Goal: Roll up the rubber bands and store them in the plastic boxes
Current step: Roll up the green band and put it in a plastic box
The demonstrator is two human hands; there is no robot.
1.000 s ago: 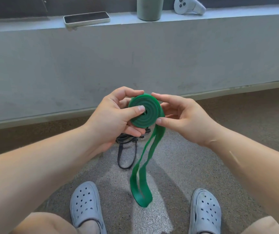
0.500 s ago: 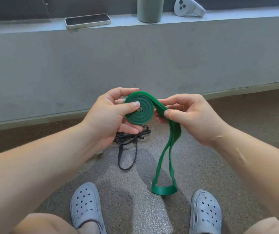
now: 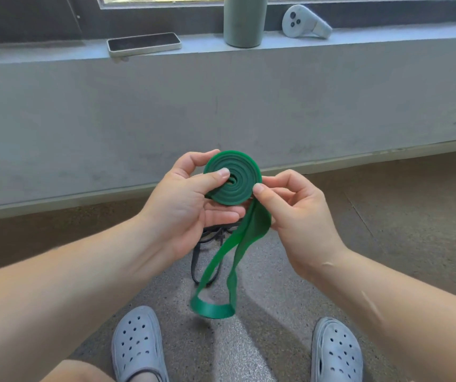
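**Speckled floor, green band half coiled**

Grey speckled floor (image 3: 276, 271) lies under a seated person, with a concrete ledge (image 3: 221, 53) ahead. The left hand (image 3: 182, 199) clamps the green rubber band (image 3: 232, 177), thumb flat on the coil's face and fingers behind, probably to stop the turns springing loose. The right hand (image 3: 298, 216) pinches the strip just where it leaves the coil's edge, likely to keep it taut as it feeds. Below, the unrolled tail hangs in a loop between two grey clogs (image 3: 138, 346). A black band (image 3: 197, 260) lies on the floor beneath the hands, not yet rolled. A phone (image 3: 144, 44), a bottle (image 3: 244, 20) and a controller (image 3: 304, 22) sit on the ledge. No plastic box shows.
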